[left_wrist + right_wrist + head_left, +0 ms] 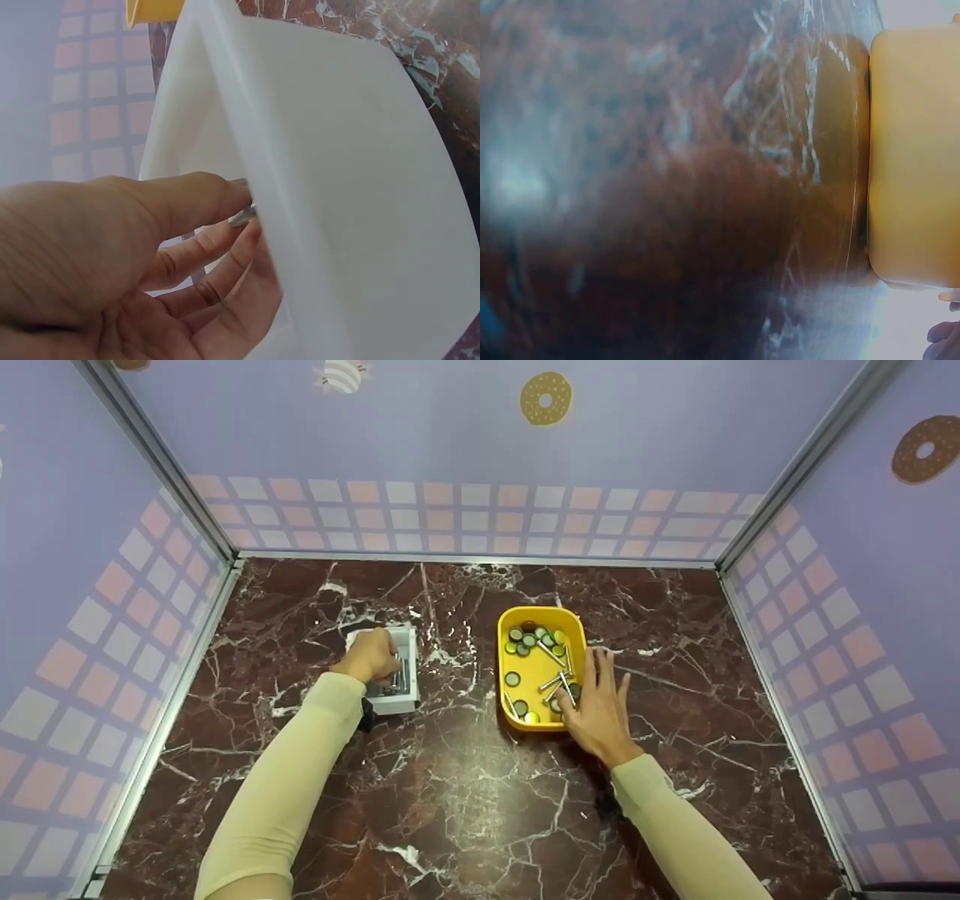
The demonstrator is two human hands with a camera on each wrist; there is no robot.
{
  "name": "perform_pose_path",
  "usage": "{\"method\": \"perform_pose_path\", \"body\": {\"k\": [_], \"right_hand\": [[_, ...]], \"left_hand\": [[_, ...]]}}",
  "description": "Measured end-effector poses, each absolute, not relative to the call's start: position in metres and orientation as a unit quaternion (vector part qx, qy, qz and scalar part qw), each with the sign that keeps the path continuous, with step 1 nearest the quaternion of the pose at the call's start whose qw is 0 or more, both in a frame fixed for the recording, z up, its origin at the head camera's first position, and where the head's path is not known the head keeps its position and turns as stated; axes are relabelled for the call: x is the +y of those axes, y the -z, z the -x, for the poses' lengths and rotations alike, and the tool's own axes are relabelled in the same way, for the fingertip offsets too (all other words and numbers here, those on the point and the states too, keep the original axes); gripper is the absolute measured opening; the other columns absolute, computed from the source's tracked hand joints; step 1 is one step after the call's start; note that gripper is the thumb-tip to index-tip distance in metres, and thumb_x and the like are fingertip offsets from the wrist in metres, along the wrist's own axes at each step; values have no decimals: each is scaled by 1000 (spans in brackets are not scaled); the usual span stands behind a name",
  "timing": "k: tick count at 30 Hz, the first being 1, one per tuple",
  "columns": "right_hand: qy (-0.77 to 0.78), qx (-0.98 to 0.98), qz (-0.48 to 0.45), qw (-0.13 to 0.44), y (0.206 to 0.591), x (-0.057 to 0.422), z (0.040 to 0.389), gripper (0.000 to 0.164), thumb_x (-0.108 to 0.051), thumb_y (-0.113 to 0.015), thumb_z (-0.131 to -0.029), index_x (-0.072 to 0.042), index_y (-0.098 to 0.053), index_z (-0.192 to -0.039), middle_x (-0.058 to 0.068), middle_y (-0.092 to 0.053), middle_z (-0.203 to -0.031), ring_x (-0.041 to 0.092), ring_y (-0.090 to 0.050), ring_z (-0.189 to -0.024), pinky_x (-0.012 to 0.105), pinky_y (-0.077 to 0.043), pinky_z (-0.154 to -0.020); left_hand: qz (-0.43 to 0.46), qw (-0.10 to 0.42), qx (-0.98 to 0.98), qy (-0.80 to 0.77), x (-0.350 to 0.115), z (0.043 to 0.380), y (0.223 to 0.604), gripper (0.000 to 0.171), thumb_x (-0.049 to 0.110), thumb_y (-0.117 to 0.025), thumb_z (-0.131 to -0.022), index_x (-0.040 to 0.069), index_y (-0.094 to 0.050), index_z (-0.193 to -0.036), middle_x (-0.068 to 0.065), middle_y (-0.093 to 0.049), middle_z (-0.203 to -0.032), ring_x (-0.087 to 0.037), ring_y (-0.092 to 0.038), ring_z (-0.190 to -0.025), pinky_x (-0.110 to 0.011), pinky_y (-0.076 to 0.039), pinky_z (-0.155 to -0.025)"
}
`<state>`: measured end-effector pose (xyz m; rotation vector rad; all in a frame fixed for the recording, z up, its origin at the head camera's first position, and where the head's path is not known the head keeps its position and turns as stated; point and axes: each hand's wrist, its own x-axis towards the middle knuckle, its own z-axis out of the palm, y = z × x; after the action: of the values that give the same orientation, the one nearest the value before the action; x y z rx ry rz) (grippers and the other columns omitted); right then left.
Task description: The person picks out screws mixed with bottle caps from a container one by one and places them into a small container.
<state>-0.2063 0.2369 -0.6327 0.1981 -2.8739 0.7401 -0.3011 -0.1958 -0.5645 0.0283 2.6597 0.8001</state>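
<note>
Left hand (373,655) pinches a metal piece (242,217) inside the white box (394,706), nearer the worktop's (465,802) left edge; the right hand (600,714), fingers straight, lies along the right rim of the yellow tray (534,727), apparently steadying it.

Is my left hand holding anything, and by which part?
Your left hand pinches a small metal piece; one end shows, but the gripped part is hidden.

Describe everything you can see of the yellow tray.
The yellow tray is a rounded rectangle with raised walls, apparently smooth plastic. It stands upright, open top up, on the dark marbled surface, right of the white box. Round discs and screw-like metal pieces lie inside. The right hand rests against its right side, thumb over the rim.
</note>
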Motion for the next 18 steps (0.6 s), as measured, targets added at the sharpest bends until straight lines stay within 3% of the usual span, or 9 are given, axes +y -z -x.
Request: {"method": "perform_pose_path", "body": {"k": [3, 6, 8, 10, 12, 14, 16, 18], "right_hand": [[-248, -963, -66, 85, 633, 236, 206, 97, -49, -62, -112, 4, -22, -183, 34, -22, -190, 56, -18, -180, 88, -8, -139], [-248, -963, -65, 86, 633, 236, 206, 97, -48, -63, -111, 5, -23, -182, 35, -23, -190, 56, -18, -180, 88, -8, -139], [-246, -963, -65, 84, 634, 236, 207, 97, -48, -62, -111, 4, -22, -183, 34, -22, -190, 56, -17, -180, 88, -8, -139], [-246, -963, -65, 83, 634, 236, 207, 97, -49, -62, -111, 4, -22, -183, 34, -23, -190, 56, -18, -180, 88, -9, -139], [-246, -964, -65, 83, 634, 236, 207, 97, -49, -62, -111, 4, -22, -183, 34, -22, -190, 56, -18, -180, 88, -9, -140], [-248, -963, -65, 83, 634, 236, 206, 97, -49, -62, -112, 4, -22, -183, 35, -22, -190, 56, -17, -180, 87, -8, -140], [-249, -963, -64, 83, 633, 236, 206, 97, -48, -62, -111, 4, -22, -183, 34, -22, -190, 56, -17, -180, 87, -8, -140], [-249, -963, -63, 84, 633, 236, 206, 97, -48, -63, -112, 4, -22, -183, 34, -22, -190, 56, -17, -180, 87, -8, -140]], "left_hand": [[-17, 180, 939, -292, -202, 310, 582, 34, -3, -64, -81, 20, -48, -62, 5, -58, -53, -7, -65, -41, -20, -46, -42], [-16, 179, 933, -313, -205, 317, 595, 24, -4, -62, -81, 12, -54, -66, -3, -62, -58, -11, -69, -43, -25, -54, -43], [-10, 175, 927, -331, -205, 319, 599, 10, -4, -60, -83, 2, -64, -76, -14, -72, -67, -15, -73, -47, -30, -63, -48], [-3, 173, 925, -338, -207, 322, 606, 15, -3, -60, -86, -6, -73, -93, -23, -79, -77, -18, -76, -50, -35, -69, -56], [-5, 162, 925, -345, -216, 336, 632, 23, 0, -60, -87, -7, -77, -102, -21, -80, -75, -16, -75, -48, -36, -69, -55], [9, 171, 927, -333, -213, 335, 629, 26, 1, -63, -90, -8, -78, -109, -20, -81, -78, -17, -77, -51, -39, -70, -58], [5, 167, 926, -339, -220, 346, 645, 22, 3, -66, -89, -4, -78, -106, -13, -78, -71, -17, -76, -49, -37, -68, -53], [3, 157, 927, -341, -214, 335, 626, 23, 3, -66, -90, -7, -77, -107, -19, -78, -74, -17, -75, -49, -35, -67, -51]]}}
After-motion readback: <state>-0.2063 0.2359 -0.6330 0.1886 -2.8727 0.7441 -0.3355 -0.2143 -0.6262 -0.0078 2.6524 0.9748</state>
